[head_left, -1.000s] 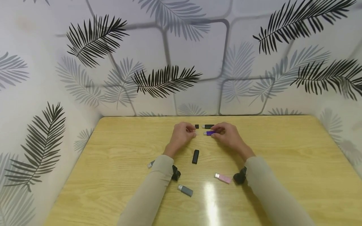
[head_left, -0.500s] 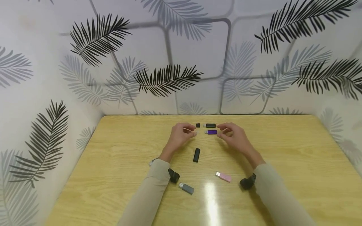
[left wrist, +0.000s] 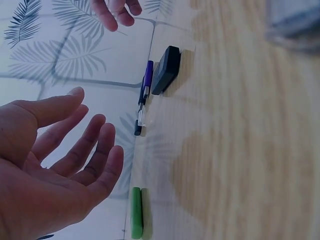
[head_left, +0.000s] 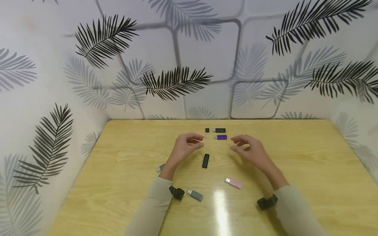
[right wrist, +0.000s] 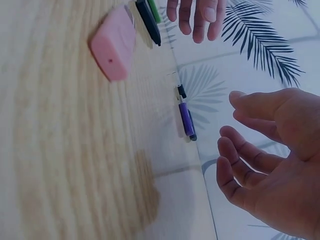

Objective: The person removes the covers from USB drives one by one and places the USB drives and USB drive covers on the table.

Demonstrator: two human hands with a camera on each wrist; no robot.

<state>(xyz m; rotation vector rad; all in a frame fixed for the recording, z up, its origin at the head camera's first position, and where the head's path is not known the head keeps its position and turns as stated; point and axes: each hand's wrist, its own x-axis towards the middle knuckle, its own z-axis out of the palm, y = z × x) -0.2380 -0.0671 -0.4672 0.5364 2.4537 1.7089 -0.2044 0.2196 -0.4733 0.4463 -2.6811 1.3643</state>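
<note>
Near the far edge of the wood-grained bench (head_left: 127, 144), a slim purple USB stick (head_left: 220, 137) is laid just nearer than a slim black USB stick (head_left: 220, 130), with a small square black cap (head_left: 207, 130) set leftward. Nothing is grasped by the left hand (head_left: 183, 147) or the right hand (head_left: 252, 150), their fingers being parted and free. A small transparent piece (left wrist: 141, 117), easily overlooked, could be displaced by a low sweep of the left fingers.

Pale back wall (head_left: 203, 55) is running behind everything, with black and grey feathery fronds (head_left: 175, 86) sprawling over rounded grey outlines (head_left: 238, 42). Leafy side walls (head_left: 22, 98) are flanking it. Yellowish wood-grain table (head_left: 124, 147) is sitting right by it, bright reflection (head_left: 220, 209) glaring off the top.
</note>
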